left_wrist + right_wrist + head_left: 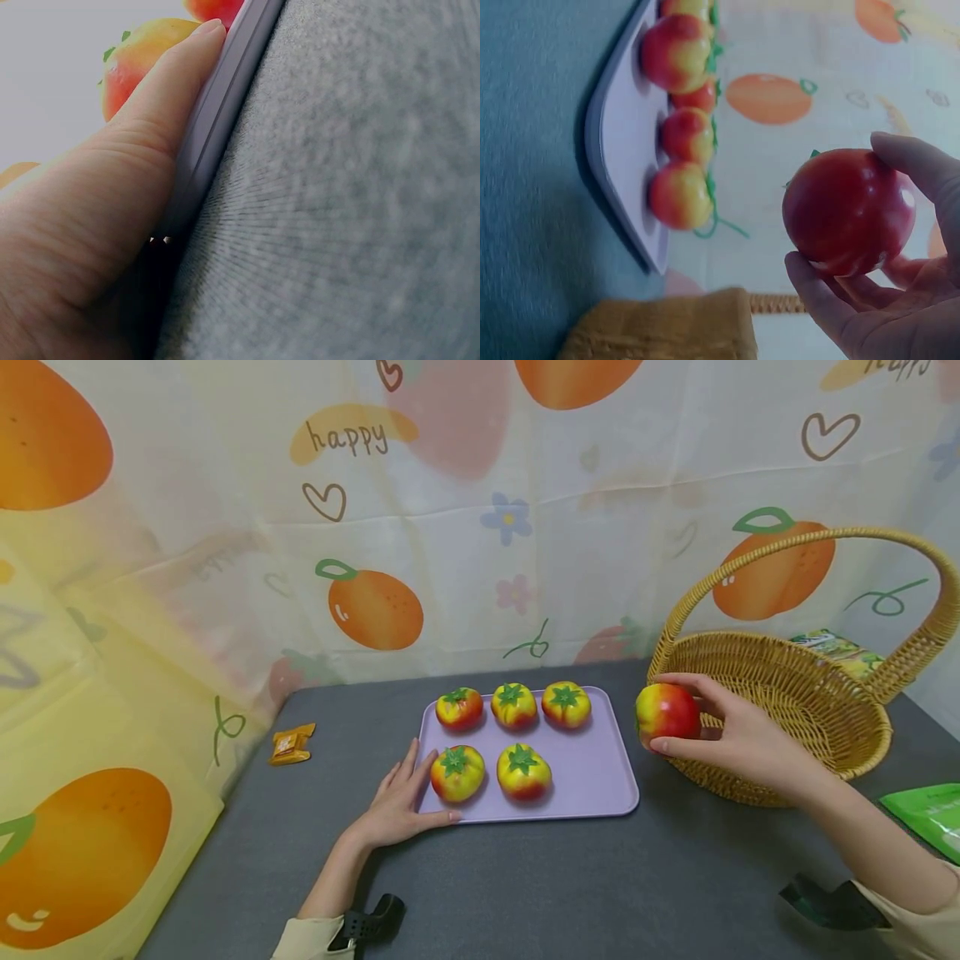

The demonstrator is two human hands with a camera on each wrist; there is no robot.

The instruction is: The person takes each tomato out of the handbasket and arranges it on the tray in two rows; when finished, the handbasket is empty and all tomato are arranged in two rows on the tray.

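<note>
A lilac tray [592, 777] on the grey table [525, 885] carries several red-yellow tomatoes with green tops, three at the back [513, 705] and two in front [522, 771]. My left hand [401, 797] lies flat at the tray's front left corner, fingers straight; its thumb [172, 82] presses along the tray rim [225, 105]. My right hand [723, 735] holds one more tomato [666, 713] in the air between the tray and a wicker basket [787, 693]. The right wrist view shows that tomato [847, 210] pinched between thumb and fingers [922, 165], apart from the tray [619, 150].
The basket with its tall handle [930, 577] stands at the right. A small orange packet [292, 743] lies left of the tray, a green packet [930, 814] at the right edge, another packet [840, 647] behind the basket. A fruit-print cloth [450, 527] walls the back and left.
</note>
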